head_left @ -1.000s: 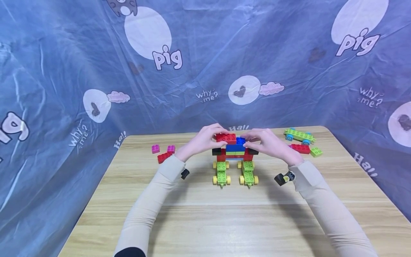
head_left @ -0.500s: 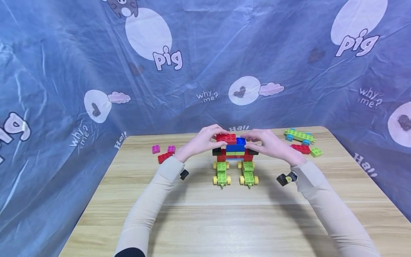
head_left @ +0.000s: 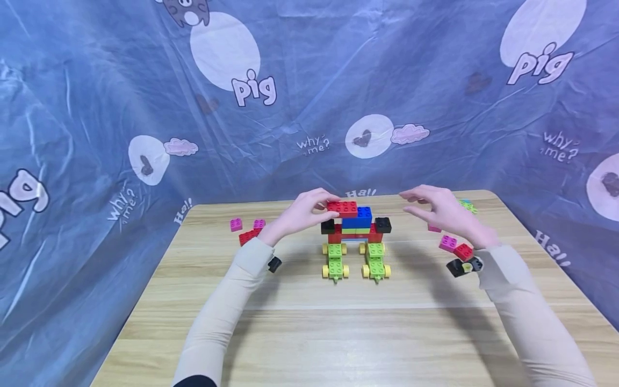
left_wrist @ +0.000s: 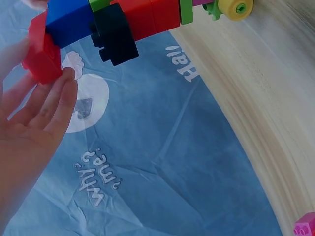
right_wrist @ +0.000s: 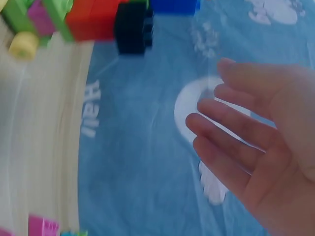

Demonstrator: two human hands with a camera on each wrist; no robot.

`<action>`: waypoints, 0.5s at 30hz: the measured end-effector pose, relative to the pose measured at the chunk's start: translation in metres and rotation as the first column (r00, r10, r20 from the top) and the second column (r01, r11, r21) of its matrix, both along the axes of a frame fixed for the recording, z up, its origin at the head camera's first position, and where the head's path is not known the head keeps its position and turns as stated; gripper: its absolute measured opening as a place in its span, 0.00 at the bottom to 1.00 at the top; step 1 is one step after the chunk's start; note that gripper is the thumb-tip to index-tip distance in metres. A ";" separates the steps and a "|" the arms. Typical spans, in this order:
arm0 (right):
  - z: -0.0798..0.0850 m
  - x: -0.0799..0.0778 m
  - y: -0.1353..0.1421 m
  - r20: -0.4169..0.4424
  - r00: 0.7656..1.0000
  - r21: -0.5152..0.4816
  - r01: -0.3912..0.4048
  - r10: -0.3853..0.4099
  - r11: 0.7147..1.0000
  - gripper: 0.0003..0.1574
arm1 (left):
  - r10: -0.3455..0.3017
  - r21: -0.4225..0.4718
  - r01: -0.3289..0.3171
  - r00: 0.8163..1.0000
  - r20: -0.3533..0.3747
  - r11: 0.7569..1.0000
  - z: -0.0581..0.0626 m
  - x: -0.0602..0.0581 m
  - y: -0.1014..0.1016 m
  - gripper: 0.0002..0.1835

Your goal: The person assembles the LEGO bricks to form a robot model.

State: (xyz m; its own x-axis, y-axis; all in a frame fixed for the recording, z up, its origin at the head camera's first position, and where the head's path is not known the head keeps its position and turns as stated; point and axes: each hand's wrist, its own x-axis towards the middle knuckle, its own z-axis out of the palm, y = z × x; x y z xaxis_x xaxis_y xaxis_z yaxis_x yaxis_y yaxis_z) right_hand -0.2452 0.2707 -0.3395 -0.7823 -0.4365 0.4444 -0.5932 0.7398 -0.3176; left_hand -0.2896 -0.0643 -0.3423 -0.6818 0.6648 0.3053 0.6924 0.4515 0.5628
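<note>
Blue cloth (head_left: 309, 70) bearing 2 pink clouds (head_left: 181, 147) hangs behind the wooden table (head_left: 309, 344).

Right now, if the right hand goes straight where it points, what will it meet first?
The right hand would probably meet the blue brick first, across a gap, but depth is unclear and it might pass above or behind.

My left hand (head_left: 308, 212): pinching one red brick (head_left: 342, 208), at ten o'clock of blue brick (head_left: 357, 220). My right hand (head_left: 439, 210): well apart, blue brick's three o'clock.
</note>
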 end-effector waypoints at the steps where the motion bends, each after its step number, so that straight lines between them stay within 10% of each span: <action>1: -0.001 0.000 0.005 -0.016 1.000 0.008 0.018 -0.018 1.000 0.20 | 0.001 0.007 -0.001 1.000 0.002 1.000 0.000 0.000 -0.001 0.21; 15: -0.032 -0.008 0.074 0.036 0.990 0.109 0.135 -0.140 0.985 0.19 | -0.013 0.056 0.012 1.000 0.011 0.998 -0.005 0.000 -0.010 0.19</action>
